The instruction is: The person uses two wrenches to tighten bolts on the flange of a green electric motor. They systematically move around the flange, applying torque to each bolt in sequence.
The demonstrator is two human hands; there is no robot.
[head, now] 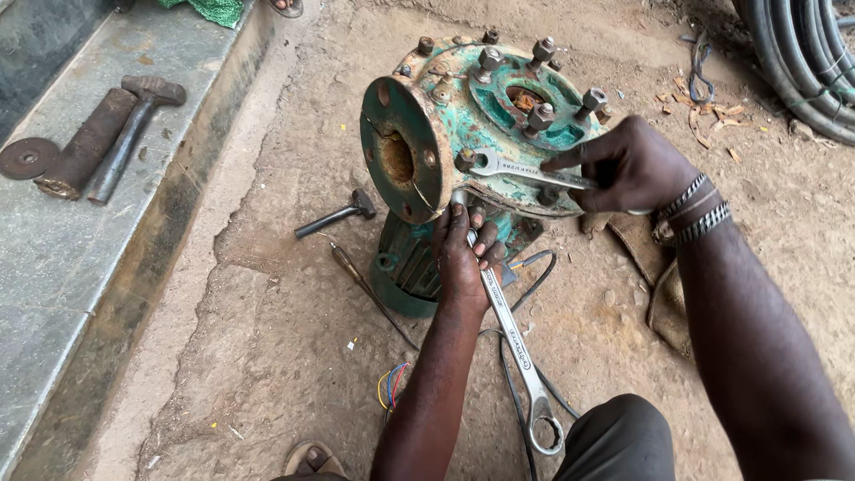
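Knee and sandal: at 6 o'clock I see my dark trouser knee [614,436] and, just left of it, a sandal toe [312,459] on the dirt ground [267,356].
Long spanner: a combination spanner [512,334] runs from its ring end near 6 o'clock up toward the middle, its top end hidden under the pump body.
Left hand: my left hand [463,254] is curled around the upper shaft of that long spanner, fingers pressed up against the underside of the pump.
Wires: coloured wire ends [392,385] lie at 7 o'clock of the left hand, and black cable [534,276] loops on the ground beside it.
Pump: the rusty green pump casing [472,125] sits above centre, its round flange [401,160] facing 9 o'clock and bolts with nuts [541,116] standing on its top face.
Right hand: my right hand [632,165] is closed around the handle of a second spanner [525,171], whose ring end sits on a nut on the casing's side near the flange. A metal bracelet [695,209] is on the wrist.
Loose tools: a small hammer [337,214] and a screwdriver [356,276] lie at 9 o'clock of the pump.
Ledge: at 10 o'clock, on the stone ledge [53,267], a heavy hammer [134,125], a rusty cylinder [85,142] and a disc [27,158].
Hoses: black hoses [802,62] coil at 2 o'clock.
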